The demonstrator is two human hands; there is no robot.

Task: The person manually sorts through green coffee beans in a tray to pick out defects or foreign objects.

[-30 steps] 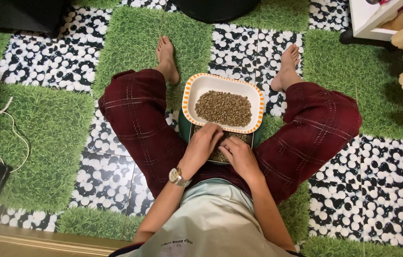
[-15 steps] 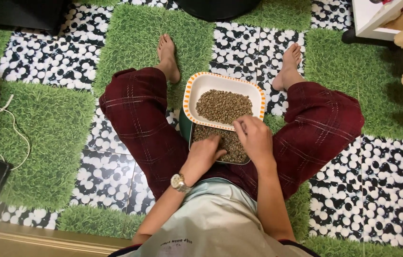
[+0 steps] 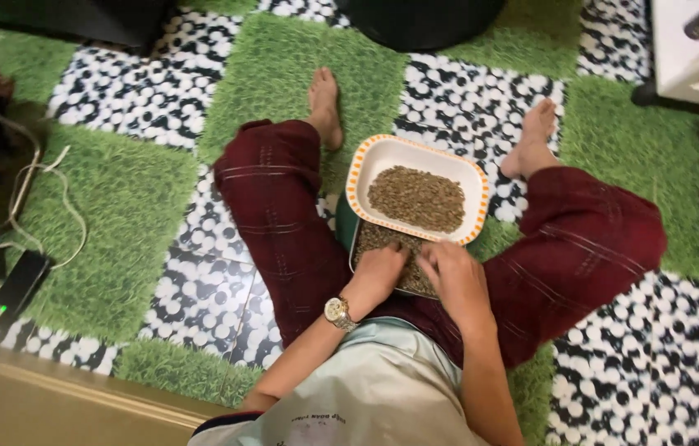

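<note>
I sit on the floor with legs apart in dark red trousers. Between my legs stands a white rectangular tray with an orange rim (image 3: 363, 169), filled with small brown-green grains (image 3: 417, 198). A second, darker tray (image 3: 382, 238) with the same grains lies partly under it, closer to my body. My left hand (image 3: 378, 272), with a gold wristwatch on the wrist, rests fingers-down on the grains in the near tray. My right hand (image 3: 457, 281) lies beside it on the same tray, fingers bent into the grains.
The floor is a checker of green grass-like mats (image 3: 110, 223) and black-and-white pebble mats (image 3: 663, 363). A white cable (image 3: 56, 206) and a black device (image 3: 15, 289) lie at the left. White furniture (image 3: 688, 49) stands at the top right, a dark round object (image 3: 419, 21) at the top.
My right hand reached up to the near edge of the white tray, then came back down beside the left hand on the near tray. The view shifted slightly.
</note>
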